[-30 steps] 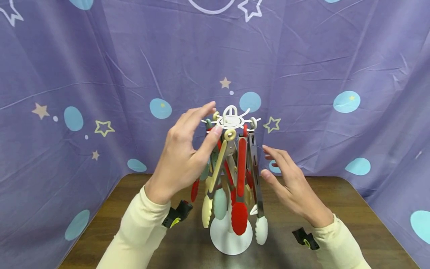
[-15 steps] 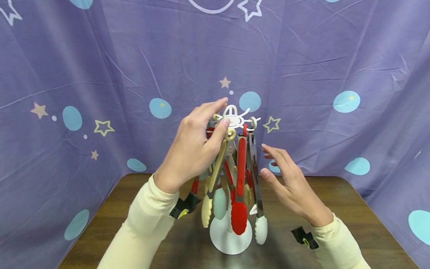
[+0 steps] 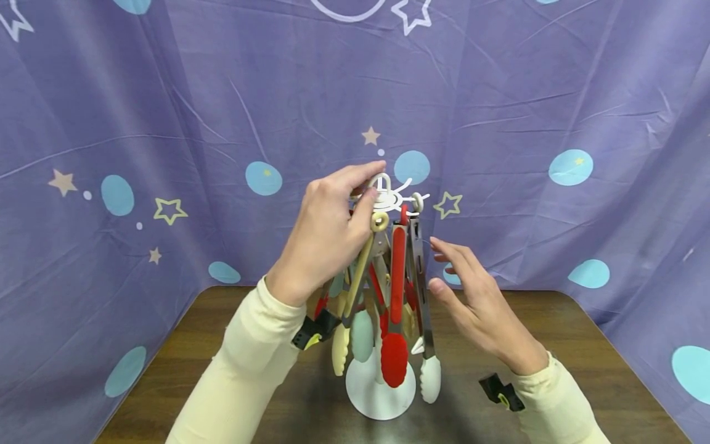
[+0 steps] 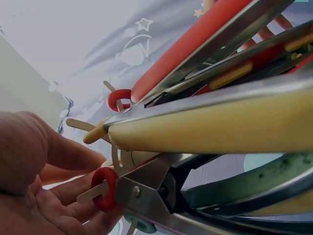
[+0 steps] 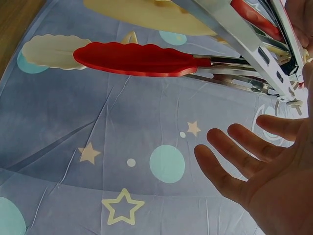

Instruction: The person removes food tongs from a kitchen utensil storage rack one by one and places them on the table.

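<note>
A white rotating stand (image 3: 399, 198) with hooked arms holds several kitchen tongs by their end rings. My left hand (image 3: 327, 228) is at the left of its top, with thumb and index finger apart beside the white loop (image 3: 380, 179). In the left wrist view, the left fingers lie behind a red ring (image 4: 111, 188) on one arm. Cream tongs (image 3: 360, 271) and red tongs (image 3: 398, 277) hang at the front. White-tipped tongs (image 3: 431, 379) hang at the right. My right hand (image 3: 482, 302) is held open beside them, holding nothing.
The stand's round white base (image 3: 383, 404) rests on a dark wooden table (image 3: 222, 370). Green-tipped tongs (image 3: 362, 336) hang behind the cream ones. A purple curtain (image 3: 499, 92) with stars and blue ovals surrounds the table's back and sides.
My left hand has moved right and closer to the stand's top loop, its thumb and index finger drawing nearer each other. The right hand and the tongs stay almost still.
</note>
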Demonstrator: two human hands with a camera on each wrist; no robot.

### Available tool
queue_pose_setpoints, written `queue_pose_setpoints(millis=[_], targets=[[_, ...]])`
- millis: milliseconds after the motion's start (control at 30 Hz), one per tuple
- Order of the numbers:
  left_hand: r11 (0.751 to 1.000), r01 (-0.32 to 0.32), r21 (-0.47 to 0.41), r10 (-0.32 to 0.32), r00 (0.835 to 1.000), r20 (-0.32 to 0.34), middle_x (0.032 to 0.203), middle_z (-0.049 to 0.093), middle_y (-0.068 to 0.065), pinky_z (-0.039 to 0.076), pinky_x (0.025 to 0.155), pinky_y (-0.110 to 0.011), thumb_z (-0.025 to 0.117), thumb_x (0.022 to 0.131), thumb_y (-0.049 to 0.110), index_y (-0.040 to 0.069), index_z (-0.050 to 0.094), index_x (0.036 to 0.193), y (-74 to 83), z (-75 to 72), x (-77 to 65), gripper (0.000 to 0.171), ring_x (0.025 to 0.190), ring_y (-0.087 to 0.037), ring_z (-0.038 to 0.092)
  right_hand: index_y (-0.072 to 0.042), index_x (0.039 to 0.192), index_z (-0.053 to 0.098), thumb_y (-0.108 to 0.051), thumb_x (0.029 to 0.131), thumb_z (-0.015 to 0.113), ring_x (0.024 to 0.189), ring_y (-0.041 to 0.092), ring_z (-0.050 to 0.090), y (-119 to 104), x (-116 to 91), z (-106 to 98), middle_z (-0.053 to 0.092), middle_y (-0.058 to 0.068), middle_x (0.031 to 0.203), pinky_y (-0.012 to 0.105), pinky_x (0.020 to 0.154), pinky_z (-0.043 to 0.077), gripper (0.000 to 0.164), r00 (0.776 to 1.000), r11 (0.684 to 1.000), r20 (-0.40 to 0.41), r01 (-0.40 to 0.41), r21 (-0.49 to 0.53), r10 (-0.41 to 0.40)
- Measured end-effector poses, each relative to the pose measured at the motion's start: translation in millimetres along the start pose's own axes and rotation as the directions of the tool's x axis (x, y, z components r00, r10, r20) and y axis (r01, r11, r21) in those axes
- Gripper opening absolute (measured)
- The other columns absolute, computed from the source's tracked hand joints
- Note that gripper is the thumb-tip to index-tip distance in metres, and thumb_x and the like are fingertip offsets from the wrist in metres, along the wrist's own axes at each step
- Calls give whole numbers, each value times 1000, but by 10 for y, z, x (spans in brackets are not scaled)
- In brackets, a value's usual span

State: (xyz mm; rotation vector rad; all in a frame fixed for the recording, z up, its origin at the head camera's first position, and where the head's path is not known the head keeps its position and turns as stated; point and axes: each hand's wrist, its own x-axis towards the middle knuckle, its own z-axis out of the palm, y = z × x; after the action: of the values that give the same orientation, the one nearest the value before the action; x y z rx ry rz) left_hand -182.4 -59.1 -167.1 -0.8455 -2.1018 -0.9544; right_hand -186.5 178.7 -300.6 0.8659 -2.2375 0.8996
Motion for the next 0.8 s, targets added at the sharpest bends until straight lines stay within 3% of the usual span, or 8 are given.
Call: queue_pose_setpoints(millis=[233,367,433,633,800], targets=[[1000,-3,5,3,999,-46,112,74,-14,54,78,-31,63,95,-4,-2,71,123,-2,31,37,29,87,-17,70,-14,156,39,-24,108,51,127,24,53,7,0,-1,49,6,144,36,100,45,51,999,999,-15,30,16,-29],[1000,16,15,-15,999,-46,113,74,-13,47,57,-28,63,95,-3,0,73,121,31,22,33,27,62,-15,60,-14,156,38,-23,108,50,126,24,53,7,-12,2,50,6,144,35,100,45,50,1000,1000,-13,23,19,-23],[1000,22,17,-21,999,-48,113,74,-13,43,54,-27,62,95,-4,1,74,120,42,19,30,27,58,-12,56,-14,156,38,-22,108,50,126,24,53,4,-16,2,50,7,143,36,100,45,50,1000,1000,-10,20,20,-19],[1000,16,27,-14,998,-68,110,74,-14,45,55,-28,63,96,-2,1,75,117,49,18,37,24,58,-13,59,-13,156,38,-22,108,49,126,23,52,2,-14,2,50,7,143,38,100,46,50,1000,999,-11,21,23,-21],[999,17,27,-15,997,-69,110,74,-14,51,63,-29,63,94,-4,1,75,116,52,15,50,25,70,-15,67,-13,156,38,-22,108,49,126,24,53,8,-14,-5,50,7,144,34,101,44,50,999,999,-15,29,29,-28]])
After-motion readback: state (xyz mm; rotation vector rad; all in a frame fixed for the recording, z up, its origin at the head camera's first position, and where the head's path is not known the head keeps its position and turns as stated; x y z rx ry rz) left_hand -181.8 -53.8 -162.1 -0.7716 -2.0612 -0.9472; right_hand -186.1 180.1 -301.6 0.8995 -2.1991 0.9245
